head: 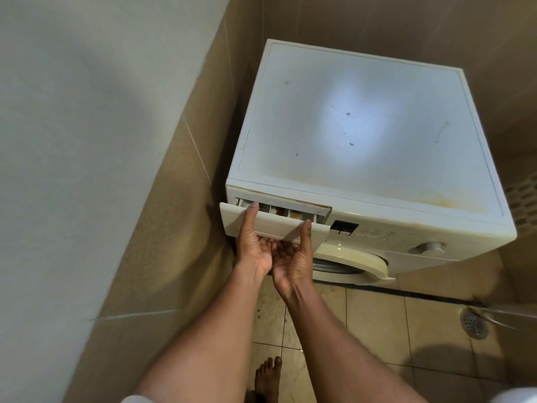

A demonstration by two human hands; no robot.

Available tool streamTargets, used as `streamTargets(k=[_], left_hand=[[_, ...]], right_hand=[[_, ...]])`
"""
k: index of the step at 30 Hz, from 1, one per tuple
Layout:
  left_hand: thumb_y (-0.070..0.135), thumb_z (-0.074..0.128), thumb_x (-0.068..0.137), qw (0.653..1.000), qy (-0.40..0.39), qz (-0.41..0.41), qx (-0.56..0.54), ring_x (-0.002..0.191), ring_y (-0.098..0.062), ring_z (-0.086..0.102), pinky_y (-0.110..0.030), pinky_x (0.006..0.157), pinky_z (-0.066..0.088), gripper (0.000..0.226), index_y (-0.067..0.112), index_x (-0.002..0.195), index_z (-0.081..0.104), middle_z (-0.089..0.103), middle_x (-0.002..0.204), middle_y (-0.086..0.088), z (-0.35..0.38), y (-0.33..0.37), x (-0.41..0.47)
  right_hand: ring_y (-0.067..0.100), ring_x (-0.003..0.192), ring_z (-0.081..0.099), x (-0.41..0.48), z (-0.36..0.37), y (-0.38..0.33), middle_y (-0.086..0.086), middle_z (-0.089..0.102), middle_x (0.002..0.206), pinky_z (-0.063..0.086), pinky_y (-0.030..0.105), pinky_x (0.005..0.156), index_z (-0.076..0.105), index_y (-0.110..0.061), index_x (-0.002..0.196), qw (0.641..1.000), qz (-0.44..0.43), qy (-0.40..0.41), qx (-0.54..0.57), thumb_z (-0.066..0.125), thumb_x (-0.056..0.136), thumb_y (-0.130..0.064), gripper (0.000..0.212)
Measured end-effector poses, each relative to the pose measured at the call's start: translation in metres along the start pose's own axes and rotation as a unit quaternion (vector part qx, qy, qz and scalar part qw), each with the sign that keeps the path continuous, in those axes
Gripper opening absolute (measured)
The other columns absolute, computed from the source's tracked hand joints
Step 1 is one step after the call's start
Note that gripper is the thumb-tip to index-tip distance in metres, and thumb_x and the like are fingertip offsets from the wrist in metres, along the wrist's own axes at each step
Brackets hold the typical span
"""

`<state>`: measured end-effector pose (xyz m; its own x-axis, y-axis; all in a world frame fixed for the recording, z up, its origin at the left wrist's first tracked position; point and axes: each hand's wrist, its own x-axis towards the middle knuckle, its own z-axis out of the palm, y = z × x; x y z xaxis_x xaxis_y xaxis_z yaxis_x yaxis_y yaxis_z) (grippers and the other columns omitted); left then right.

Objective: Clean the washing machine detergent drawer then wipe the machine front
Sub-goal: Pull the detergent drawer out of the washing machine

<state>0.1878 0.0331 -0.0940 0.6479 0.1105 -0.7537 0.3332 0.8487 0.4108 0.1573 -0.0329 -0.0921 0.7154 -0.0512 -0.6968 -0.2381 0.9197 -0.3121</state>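
Observation:
A white front-loading washing machine stands in a tiled corner. Its detergent drawer at the top left of the front is pulled out a little, showing stained compartments behind the cream panel. My left hand grips the drawer panel from below, thumb up over its top edge. My right hand holds the panel beside it, thumb on the front face and fingers curled under the lower edge. The round door shows under the drawer.
A control panel with a display and a dial sits right of the drawer. A tiled wall runs close along the machine's left side. A floor drain lies at the right. My bare foot stands on the tile floor.

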Motion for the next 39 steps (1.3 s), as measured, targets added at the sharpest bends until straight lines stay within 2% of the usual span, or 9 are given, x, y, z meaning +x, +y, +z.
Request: streamTargets(k=[5,9,20,23,25,30,33,36,39], left_hand=[[0.037,0.074,0.081,1.0,-0.002,-0.01,0.018,0.091,-0.03,0.063,-0.048,0.099,0.053,0.049,0.008,0.116,0.057,0.064,0.095,-0.016,-0.022,-0.006,-0.029],[0.037,0.076,0.077,1.0,0.002,-0.005,0.022,0.093,-0.032,0.064,-0.045,0.088,0.056,0.055,0.008,0.12,0.056,0.065,0.1,-0.018,-0.041,-0.01,-0.048],[0.033,0.072,0.083,1.0,-0.017,-0.011,0.024,0.098,-0.032,0.063,-0.049,0.102,0.05,0.051,0.009,0.124,0.055,0.063,0.109,-0.02,-0.075,-0.022,-0.071],[0.032,0.072,0.083,0.999,-0.02,-0.011,0.026,0.098,-0.031,0.064,-0.048,0.102,0.05,0.049,0.011,0.123,0.055,0.064,0.109,-0.019,-0.076,-0.022,-0.073],[0.032,0.073,0.083,1.0,-0.014,-0.005,0.021,0.1,-0.031,0.064,-0.047,0.1,0.052,0.053,0.011,0.127,0.053,0.064,0.111,-0.019,-0.075,-0.022,-0.074],[0.035,0.077,0.08,1.0,0.014,0.01,0.009,0.105,-0.031,0.064,-0.045,0.083,0.059,0.063,0.015,0.134,0.051,0.065,0.114,-0.017,-0.071,-0.024,-0.079],[0.039,0.087,0.068,1.0,0.004,-0.008,0.006,0.112,-0.036,0.066,-0.056,0.089,0.057,0.078,0.012,0.133,0.054,0.065,0.125,-0.02,-0.07,-0.027,-0.081],[0.046,0.087,0.067,0.997,-0.024,-0.009,0.073,0.115,-0.035,0.067,-0.051,0.094,0.056,0.084,0.009,0.135,0.056,0.065,0.129,-0.02,-0.072,-0.03,-0.087],[0.052,0.091,0.054,0.994,-0.025,0.005,0.108,0.119,-0.03,0.065,-0.05,0.1,0.053,0.096,0.014,0.135,0.058,0.066,0.13,-0.016,-0.073,-0.031,-0.084]], right_hand=[[0.034,0.109,0.066,-0.028,-0.021,0.006,0.023,0.064,0.116,0.059,0.032,0.081,0.054,0.003,0.13,1.0,0.016,-0.001,-0.006,0.095,0.039,-0.052,0.114],[0.036,0.115,0.064,-0.048,-0.037,0.01,0.026,0.062,0.125,0.059,0.034,0.085,0.052,0.002,0.132,1.0,0.03,-0.003,-0.001,0.096,0.042,-0.05,0.113],[0.037,0.116,0.064,-0.079,-0.062,0.016,0.028,0.062,0.128,0.059,0.035,0.087,0.051,0.001,0.133,0.998,0.033,0.005,-0.047,0.095,0.042,-0.05,0.113],[0.036,0.116,0.064,-0.083,-0.064,0.013,0.026,0.064,0.125,0.056,0.037,0.093,0.053,-0.003,0.132,0.996,0.028,-0.002,-0.084,0.09,0.054,-0.054,0.1],[0.032,0.111,0.067,-0.088,-0.063,0.009,0.022,0.068,0.116,0.056,0.036,0.091,0.059,-0.008,0.123,0.984,0.017,0.005,-0.178,0.077,0.07,-0.057,0.075],[0.02,0.077,0.071,-0.101,-0.06,0.006,0.005,0.074,0.082,0.061,0.036,0.069,0.069,-0.019,0.092,0.849,-0.132,0.081,-0.505,0.07,0.082,-0.054,0.036],[0.008,0.063,0.067,-0.109,-0.042,0.001,-0.005,0.07,0.069,0.059,0.03,0.062,0.069,-0.021,0.078,0.721,-0.243,0.026,-0.649,0.068,0.087,-0.043,0.024],[0.005,0.066,0.06,-0.11,-0.012,-0.004,-0.008,0.064,0.076,0.054,0.024,0.062,0.064,-0.02,0.087,0.603,-0.341,-0.025,-0.721,0.063,0.092,-0.038,0.018],[0.012,0.095,0.055,-0.09,0.019,-0.01,-0.003,0.059,0.106,0.051,0.028,0.08,0.058,-0.021,0.119,0.507,-0.384,-0.05,-0.77,0.057,0.094,-0.026,0.025]])
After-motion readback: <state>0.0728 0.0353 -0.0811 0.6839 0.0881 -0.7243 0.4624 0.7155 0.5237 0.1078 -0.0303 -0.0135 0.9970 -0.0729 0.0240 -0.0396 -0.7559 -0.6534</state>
